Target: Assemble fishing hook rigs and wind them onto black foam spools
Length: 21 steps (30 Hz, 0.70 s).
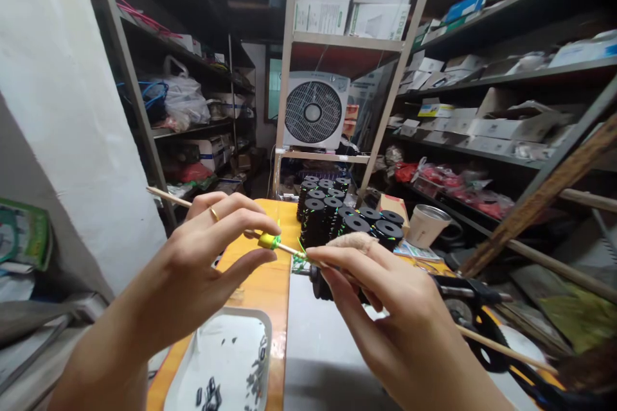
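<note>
A thin wooden stick (289, 250) runs between my hands, with a yellow-green piece (268, 241) around it. My left hand (226, 237) is beside that piece, index finger above and thumb below, the two tips apart; the stick passes behind its fingers and shows again at the far left. My right hand (366, 276) pinches the stick just right of the piece, thumb against index finger. One of its fingers wears a beige covering. Behind this hand are stacked black spools (315, 221).
A white tray (267, 334) with small black parts lies below on the orange table (277, 209). A black machine with a shaft (463, 289) is at the right, near a beige mug (427, 226). A box fan (313, 112) stands behind, with loaded shelves on both sides.
</note>
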### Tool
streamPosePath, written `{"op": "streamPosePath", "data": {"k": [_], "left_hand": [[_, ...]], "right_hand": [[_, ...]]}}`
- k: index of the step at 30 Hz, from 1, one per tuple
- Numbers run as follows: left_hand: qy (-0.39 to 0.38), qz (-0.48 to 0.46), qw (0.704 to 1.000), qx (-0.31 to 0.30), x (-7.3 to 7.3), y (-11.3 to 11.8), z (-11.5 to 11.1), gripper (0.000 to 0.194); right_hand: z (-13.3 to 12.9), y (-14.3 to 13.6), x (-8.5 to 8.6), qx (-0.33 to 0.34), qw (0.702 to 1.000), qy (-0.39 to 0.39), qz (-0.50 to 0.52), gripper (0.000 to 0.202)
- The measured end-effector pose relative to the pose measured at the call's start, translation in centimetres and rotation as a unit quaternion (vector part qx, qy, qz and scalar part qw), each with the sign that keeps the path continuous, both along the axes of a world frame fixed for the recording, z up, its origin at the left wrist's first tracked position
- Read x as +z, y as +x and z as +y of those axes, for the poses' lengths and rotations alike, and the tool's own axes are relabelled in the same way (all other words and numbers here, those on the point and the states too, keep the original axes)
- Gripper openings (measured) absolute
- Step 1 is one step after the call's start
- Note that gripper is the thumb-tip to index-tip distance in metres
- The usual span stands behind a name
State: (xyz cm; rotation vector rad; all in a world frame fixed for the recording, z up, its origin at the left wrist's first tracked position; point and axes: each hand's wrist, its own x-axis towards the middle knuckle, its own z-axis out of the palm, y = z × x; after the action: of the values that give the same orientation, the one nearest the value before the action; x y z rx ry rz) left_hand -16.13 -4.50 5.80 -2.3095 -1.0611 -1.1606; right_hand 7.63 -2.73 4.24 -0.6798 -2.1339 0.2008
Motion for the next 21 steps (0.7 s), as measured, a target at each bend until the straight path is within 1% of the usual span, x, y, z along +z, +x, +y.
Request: {"op": "streamPosePath", "data": {"k": [9, 15, 21], "left_hand": [[-0.020, 0.005, 1.000, -0.007, -0.19, 0.38, 0.46, 0.021], [-0.018, 0.001, 1.000, -0.011, -0.33, 0.16, 0.73, 0.020], [-0.020, 0.009, 1.000, -0.011, -0.30, 0.03, 0.67, 0.019]], "right_hand": [[0.23, 0.23, -0.50, -0.008, 1.000, 0.003, 0.005, 0.023], [0.10, 0.30, -0.92, -0.009, 1.000, -0.010, -0.003, 0.024], [0.15, 0.08, -0.94, -0.003, 1.000, -0.003, 0.005, 0.021]]}}
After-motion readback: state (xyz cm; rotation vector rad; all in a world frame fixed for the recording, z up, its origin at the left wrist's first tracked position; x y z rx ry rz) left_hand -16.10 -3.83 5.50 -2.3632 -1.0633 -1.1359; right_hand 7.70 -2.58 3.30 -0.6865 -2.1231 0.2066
